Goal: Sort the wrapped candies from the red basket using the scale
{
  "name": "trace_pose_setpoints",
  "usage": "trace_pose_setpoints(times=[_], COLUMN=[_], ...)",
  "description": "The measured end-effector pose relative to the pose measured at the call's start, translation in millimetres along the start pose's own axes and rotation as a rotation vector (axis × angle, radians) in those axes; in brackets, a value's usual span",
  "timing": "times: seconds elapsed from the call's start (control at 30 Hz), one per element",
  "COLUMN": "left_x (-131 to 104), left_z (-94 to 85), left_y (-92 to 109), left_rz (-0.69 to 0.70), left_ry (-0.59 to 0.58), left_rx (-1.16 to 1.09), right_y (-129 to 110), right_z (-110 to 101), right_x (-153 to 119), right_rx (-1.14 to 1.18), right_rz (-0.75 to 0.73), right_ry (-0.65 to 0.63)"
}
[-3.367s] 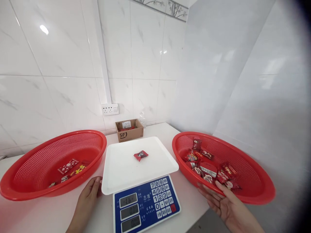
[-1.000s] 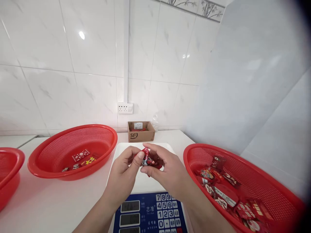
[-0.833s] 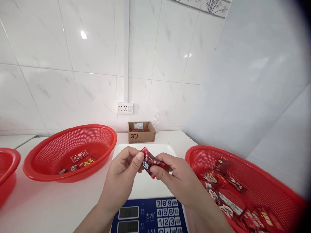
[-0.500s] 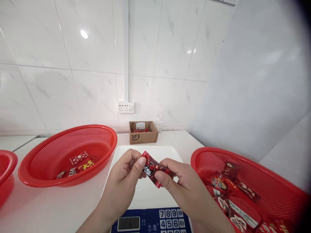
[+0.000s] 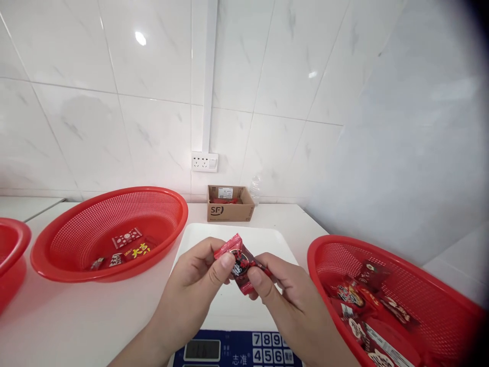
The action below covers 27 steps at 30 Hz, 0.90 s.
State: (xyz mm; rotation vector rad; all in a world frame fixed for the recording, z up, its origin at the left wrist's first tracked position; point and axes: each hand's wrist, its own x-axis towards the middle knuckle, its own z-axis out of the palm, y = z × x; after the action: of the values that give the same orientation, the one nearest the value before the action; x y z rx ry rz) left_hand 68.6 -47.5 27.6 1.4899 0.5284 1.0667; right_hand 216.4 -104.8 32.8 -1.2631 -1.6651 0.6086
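A small dark red snack packet (image 5: 241, 264) with crimped ends is pinched between my two hands. My left hand (image 5: 194, 285) grips its upper left end with thumb and fingers. At the lower right side, my right hand (image 5: 286, 290) is closed on the same packet, its thumb pressed on the front. Both hands hover above the white pan (image 5: 229, 311) of a weighing scale. Below them is the scale's blue keypad panel (image 5: 240, 351) with number keys and a grey display, partly cut off by the frame.
A red perforated basket (image 5: 114, 201) with several packets stands at left, part of another red basket (image 5: 13, 244) beyond it. At right, a red basket (image 5: 382, 247) holds several larger packets. A cardboard box (image 5: 239, 211) and a clear plastic bottle (image 5: 255, 189) are by the tiled wall.
The packet has tilted slightly between my fingers and looks more crumpled, with its red left end showing more. My head view has shifted a little. Both hands keep hold of it.
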Motion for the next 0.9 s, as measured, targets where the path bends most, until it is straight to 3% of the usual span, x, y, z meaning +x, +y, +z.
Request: trace_pose_setpoints(times=[0.13, 0.27, 0.6, 0.77, 0.9], left_x=[-1.9, -5.0, -7.1, -11.5, -12.7], left_z=[-1.7, -1.1, 5.7, 8.4, 10.1], left_y=[0.8, 2.0, 3.0, 6.3, 9.7], left_rz=[0.009, -0.038, -0.093, -0.109, -0.087], left_ry=[0.024, -0.055, -0.202, -0.199, -0.190], left_rx=[0.057, 0.175, 0.147, 0.181, 0.194], right_y=[2.8, 3.7, 1.0, 0.3, -2.2], right_z=[-3.3, -3.8, -4.2, -5.9, -6.5], right_x=[-1.8, -1.8, -5.1, -8.5, -9.5], right_rx=[0.036, 0.107, -0.147, -0.216, -0.139], right_rz=[0.021, 0.023, -0.015, -0.040, -0.018], right_ry=[-0.057, -0.004, 0.123, 0.165, 0.169])
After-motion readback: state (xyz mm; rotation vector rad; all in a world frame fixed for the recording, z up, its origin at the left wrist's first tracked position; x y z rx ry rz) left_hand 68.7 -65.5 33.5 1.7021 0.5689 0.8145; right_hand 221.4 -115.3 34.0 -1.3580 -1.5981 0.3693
